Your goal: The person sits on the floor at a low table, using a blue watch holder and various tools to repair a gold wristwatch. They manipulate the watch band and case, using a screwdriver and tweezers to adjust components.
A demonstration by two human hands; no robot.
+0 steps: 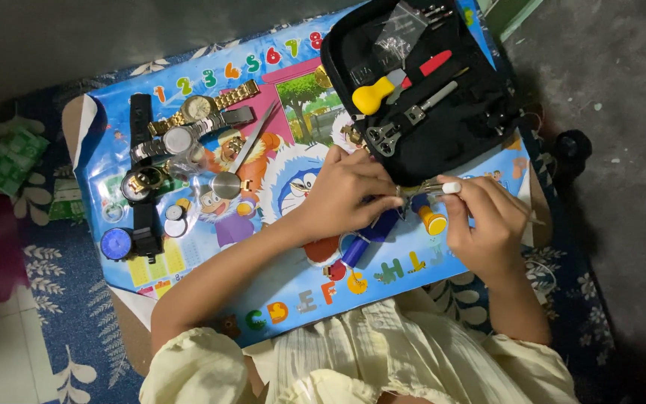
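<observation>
My left hand (347,191) pinches a small metal part (410,190) at its fingertips, just below the black tool case (480,112). My right hand (487,221) grips a thin metal tool (431,187) whose tip meets that same small part. Under the hands lie a blue-handled tool (368,236) and a short tool with an orange and blue handle (429,218) on the colourful cartoon poster (278,112). What exactly the small part is cannot be made out.
Several wristwatches (188,123) and loose watch parts lie on the poster's left. A round metal case back (226,185) and tweezers (254,137) lie mid-poster. The open case holds a yellow-handled tool (374,96), a red-handled tool (429,66) and a metal wrench (405,120). A blue floral rug (61,314) lies beneath.
</observation>
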